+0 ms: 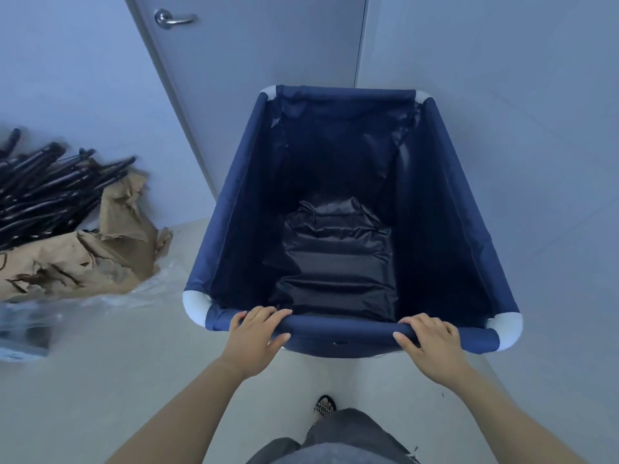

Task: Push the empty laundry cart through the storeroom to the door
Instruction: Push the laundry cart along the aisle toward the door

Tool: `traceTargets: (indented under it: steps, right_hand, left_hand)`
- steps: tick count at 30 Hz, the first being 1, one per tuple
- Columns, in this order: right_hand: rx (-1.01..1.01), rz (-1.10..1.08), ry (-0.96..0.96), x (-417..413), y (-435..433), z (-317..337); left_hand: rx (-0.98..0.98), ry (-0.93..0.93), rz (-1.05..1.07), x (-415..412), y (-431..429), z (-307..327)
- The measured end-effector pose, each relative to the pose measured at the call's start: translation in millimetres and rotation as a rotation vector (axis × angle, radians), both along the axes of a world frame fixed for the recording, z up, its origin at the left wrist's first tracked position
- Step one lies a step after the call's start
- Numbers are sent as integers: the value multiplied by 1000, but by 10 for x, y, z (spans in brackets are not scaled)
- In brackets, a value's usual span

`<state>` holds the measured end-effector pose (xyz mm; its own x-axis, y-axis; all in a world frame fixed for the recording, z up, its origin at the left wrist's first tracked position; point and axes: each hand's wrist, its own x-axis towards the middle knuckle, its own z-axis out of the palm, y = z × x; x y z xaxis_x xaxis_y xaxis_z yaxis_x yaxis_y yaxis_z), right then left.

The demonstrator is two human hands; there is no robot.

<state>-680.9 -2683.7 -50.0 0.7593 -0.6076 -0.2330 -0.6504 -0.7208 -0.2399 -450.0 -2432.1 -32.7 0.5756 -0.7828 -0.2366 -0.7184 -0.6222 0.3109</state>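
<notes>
Two hands grip the near rail of a navy fabric laundry cart (234,202), seen from above by the person pushing it. The left hand (256,333) wraps the rail near the cart's near left corner, fingers curled over the top and thumb underneath. The right hand (432,343) holds the same rail near the right corner in the same way. Inside, the cart shows only its dark, crumpled lining, so it looks empty.

The cart stands on a pale floor (134,363), with its far end pointing at a closed grey door (268,45) that has a metal lever handle (174,19). The far rail appears very close to the door's right side and the wall beside it. The wheels are hidden, so whether it touches cannot be told.

At the left edge of the floor lies a pile of black rods (50,182) on torn brown paper (83,259), well clear of the cart. One sandalled foot (324,406) shows just behind it.

Judging by this, the trip through the storeroom is nearly complete. At most a short last push remains.
</notes>
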Motion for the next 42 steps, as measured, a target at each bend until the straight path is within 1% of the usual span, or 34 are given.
traceTargets:
  steps: [4, 9, 18, 25, 29, 34, 37, 40, 42]
  right_hand:
    - [18, -23, 12, -238, 147, 42]
    - [13, -31, 79, -559, 457, 55]
    - [37, 31, 152, -1271, 923, 27]
    - [68, 100, 162, -1747, 1150, 50]
    - [55, 143, 147, -1974, 1177, 68]
    - [122, 195, 135, -2208, 1100, 74]
    - [148, 262, 108, -2422, 994, 69]
    - [192, 340, 77, -2694, 820, 75]
    - [187, 376, 65, -2882, 713, 71]
  left_hand:
    - [30, 1, 1, -288, 107, 7]
    - [17, -14, 13, -691, 409, -29]
    - [-41, -43, 81, -1541, 998, -59]
    - [-63, -38, 146, -2091, 1295, -120]
    - [-33, -75, 182, -2370, 1325, -156]
    - [-11, -87, 245, -2709, 1274, -127]
    - [36, -103, 291, -2961, 1214, -90]
    - [89, -75, 361, -3297, 1097, -44]
    - [122, -46, 419, -3557, 978, -4]
